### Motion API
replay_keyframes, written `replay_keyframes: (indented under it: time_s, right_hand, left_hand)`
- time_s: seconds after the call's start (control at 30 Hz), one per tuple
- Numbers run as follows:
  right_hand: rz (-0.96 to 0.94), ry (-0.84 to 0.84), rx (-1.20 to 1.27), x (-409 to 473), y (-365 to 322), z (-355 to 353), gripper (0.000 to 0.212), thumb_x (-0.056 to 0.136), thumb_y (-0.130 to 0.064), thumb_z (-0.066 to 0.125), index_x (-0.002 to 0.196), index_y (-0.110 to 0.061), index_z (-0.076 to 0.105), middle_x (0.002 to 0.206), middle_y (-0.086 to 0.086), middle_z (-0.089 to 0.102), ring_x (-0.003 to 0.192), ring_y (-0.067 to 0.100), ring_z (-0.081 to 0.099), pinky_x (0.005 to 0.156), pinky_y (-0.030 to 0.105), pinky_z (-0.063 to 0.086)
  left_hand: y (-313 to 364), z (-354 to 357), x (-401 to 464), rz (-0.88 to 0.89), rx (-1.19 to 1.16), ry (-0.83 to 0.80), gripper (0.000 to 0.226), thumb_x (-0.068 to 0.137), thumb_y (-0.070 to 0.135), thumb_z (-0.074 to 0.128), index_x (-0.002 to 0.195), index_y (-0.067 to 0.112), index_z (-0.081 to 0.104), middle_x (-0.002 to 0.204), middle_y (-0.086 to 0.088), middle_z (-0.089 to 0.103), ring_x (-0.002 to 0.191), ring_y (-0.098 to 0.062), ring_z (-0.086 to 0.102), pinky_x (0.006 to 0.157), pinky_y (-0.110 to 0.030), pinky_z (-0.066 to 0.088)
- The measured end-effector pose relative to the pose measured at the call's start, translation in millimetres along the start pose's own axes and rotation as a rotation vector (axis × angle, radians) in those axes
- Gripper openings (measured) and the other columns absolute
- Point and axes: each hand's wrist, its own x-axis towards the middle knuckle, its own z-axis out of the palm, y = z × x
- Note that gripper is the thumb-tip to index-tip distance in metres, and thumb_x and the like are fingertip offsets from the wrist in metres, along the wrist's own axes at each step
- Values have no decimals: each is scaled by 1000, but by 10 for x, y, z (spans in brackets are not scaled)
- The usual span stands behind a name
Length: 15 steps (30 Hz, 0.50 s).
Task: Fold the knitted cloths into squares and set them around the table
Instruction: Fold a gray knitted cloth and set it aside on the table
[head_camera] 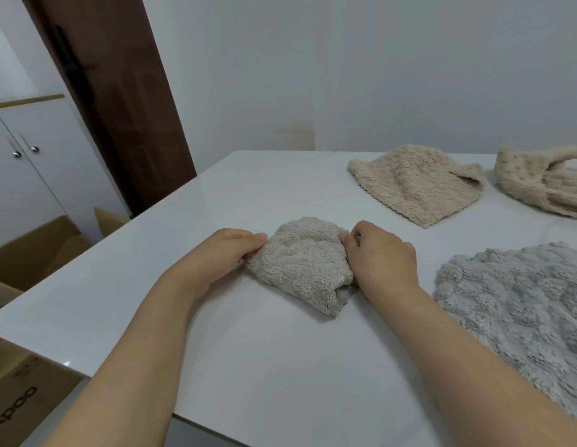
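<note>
My left hand (227,253) and right hand (379,258) pinched opposite edges of the small folded pale-beige fluffy knitted cloth (301,264) on the glossy white table (151,253). I judged the thick layers could spring open if I released carelessly.

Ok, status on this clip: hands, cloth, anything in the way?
Left hand and right hand both pinching the small beige cloth, folded, flat on the table. Grey cloth close at right, not touching. Nothing in the way.
</note>
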Motion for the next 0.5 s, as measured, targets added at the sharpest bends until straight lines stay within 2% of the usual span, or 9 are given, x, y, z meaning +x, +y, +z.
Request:
replay_keyframes:
  time_s: [0.07,0.17,0.27,0.3,0.37,0.5]
  right_hand:
    - [2,-2,3,1,3,3,30,100,-41,37,94,-18,56,98,3,67,98,30,58,80,38,31]
    - [-3,-10,-6,4,-3,2,29,100,-41,37,93,-18,54,97,4,67,97,31,58,80,38,32]
    - [-12,-13,-16,10,-10,0,31,100,-41,37,96,-17,56,97,5,67,97,31,59,82,38,33]
    - [-13,-12,-17,13,-8,1,32,100,-41,37,96,-16,56,97,5,67,98,31,59,82,38,34]
    - [-14,-18,-18,14,0,0,33,100,-42,37,96,-16,56,97,5,67,97,31,59,83,39,35]
    - [-14,-35,-17,15,1,-1,33,100,-44,36,95,-17,55,98,5,67,97,31,59,82,39,34]
  left_hand:
    - [22,29,14,-28,-35,66,32,98,31,56,79,11,70,70,7,66,72,-15,56,75,-28,43]
    - [43,72,16,-56,-46,57,36,99,37,54,88,12,77,83,6,77,81,-13,69,85,-29,48]
    - [88,150,-23,-25,-73,-48,32,94,37,61,90,8,74,85,-2,77,78,-14,71,77,-27,49]
    - [91,171,-31,2,-70,-66,31,92,36,64,84,7,70,78,-6,74,72,-15,66,71,-29,44]
    - [85,195,-43,42,-100,-57,23,94,27,65,75,14,59,66,-1,61,61,-13,51,60,-29,35]
    - [117,201,-81,114,-228,-34,9,96,9,60,93,15,54,69,-1,67,56,-11,58,54,-21,43]
